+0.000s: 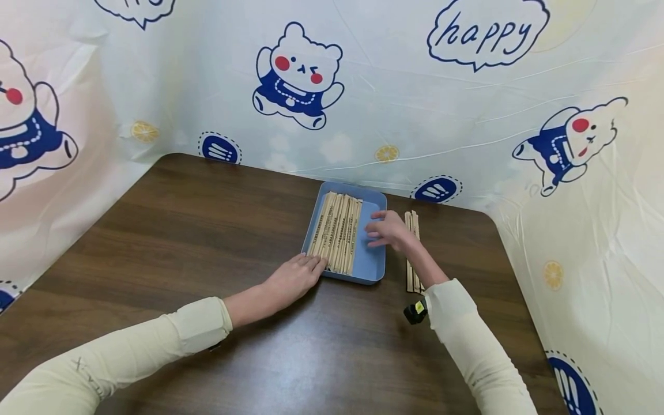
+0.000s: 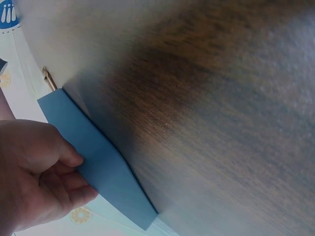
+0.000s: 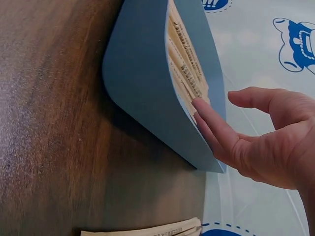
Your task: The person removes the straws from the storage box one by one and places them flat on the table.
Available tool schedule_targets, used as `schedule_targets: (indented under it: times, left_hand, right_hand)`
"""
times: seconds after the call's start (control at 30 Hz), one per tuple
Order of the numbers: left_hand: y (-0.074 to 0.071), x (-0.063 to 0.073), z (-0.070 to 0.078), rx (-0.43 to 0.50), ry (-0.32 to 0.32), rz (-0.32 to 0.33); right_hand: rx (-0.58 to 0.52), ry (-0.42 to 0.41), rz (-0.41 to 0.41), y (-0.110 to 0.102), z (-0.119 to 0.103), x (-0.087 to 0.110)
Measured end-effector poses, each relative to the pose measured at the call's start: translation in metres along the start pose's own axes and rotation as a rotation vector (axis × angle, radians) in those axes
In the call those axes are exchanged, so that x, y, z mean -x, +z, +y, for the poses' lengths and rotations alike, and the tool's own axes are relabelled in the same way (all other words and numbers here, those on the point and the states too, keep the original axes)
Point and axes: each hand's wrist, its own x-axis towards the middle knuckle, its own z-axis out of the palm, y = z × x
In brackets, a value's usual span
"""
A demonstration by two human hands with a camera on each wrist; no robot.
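Observation:
A blue tray point(image 1: 370, 266) holds a row of long, thin paper-wrapped chopsticks point(image 1: 334, 233) with dark print, laid side by side on its left. The tray's right strip is bare. At the near left corner my left hand point(image 1: 297, 278) grips the tray; in the left wrist view its thumb and fingers point(image 2: 81, 192) are at the tray wall point(image 2: 110, 167). My right hand point(image 1: 390, 230) hovers over the tray's right side, fingers spread and nothing in them. Beside the tray, more wrapped chopsticks point(image 1: 410, 279) lie on the table, partly hidden by my right forearm.
The brown wooden table point(image 1: 207, 219) runs up to a printed cloth backdrop point(image 1: 378, 104) behind and at both sides. A small black device point(image 1: 414, 313) is at my right wrist.

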Motion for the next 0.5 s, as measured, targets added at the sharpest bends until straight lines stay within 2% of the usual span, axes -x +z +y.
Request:
schedule_targets:
  times: [0.3, 0.5]
  left_hand:
    - [0.001, 0.001, 0.000, -0.013, -0.002, -0.038]
    - [0.001, 0.002, 0.000, -0.019, -0.003, -0.022]
  right_hand:
    - [0.043, -0.008, 0.001, 0.015, 0.008, -0.007]
    - [0.069, 0.007, 0.014, 0.023, 0.008, -0.008]
